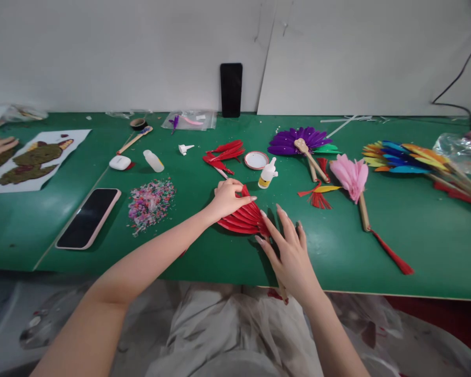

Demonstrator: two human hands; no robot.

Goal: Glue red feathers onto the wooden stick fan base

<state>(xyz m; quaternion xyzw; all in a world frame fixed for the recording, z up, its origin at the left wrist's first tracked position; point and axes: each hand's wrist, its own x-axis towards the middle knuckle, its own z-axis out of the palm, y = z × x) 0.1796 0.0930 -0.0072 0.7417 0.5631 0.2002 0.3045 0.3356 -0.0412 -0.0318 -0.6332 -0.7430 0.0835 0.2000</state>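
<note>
A red feather fan (241,220) lies on the green table in front of me, its feathers spread to the left and its handle reaching over the front edge. My left hand (228,201) is closed on the fan's upper feathers, with a red tip showing between thumb and forefinger. Spread over the fan's base, my right hand (288,251) touches it with its fingertips and grips nothing. Just beyond the hands are loose red feathers (225,154), a small white glue bottle (267,174) with a yellow label, and a round lid (256,160).
Finished-looking purple (298,141) and pink (350,175) feather fans lie to the right, with multicoloured feathers (408,156) beyond. On the left are scattered beads (151,204), a phone (88,219) and a second bottle (154,161). A co-worker's hand (0,146) shows far left.
</note>
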